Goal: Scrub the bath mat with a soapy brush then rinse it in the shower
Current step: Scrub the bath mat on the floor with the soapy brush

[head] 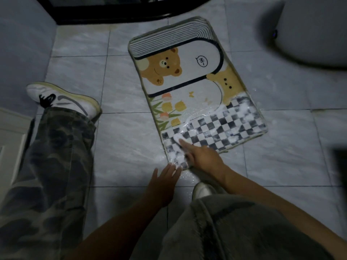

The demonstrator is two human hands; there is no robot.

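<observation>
The bath mat [187, 76], printed with bears, tulips and a black-and-white check band, lies flat on the wet tiled floor. White foam covers much of the check band and the near corner. My right hand [202, 158] is over that near corner and grips a foam-covered brush [185, 160], with the forefinger stretched out along it. Hand and suds hide most of the brush. My left hand [165, 177] lies flat beside it, its straight fingertips touching the mat's near corner.
A black shower door frame [112, 14] runs along the top. A toilet [309, 34] stands at the top right. Another person's camouflage-trousered leg and white sneaker [62, 98] are on the left. My own knee and shoe [202, 190] are just below the mat.
</observation>
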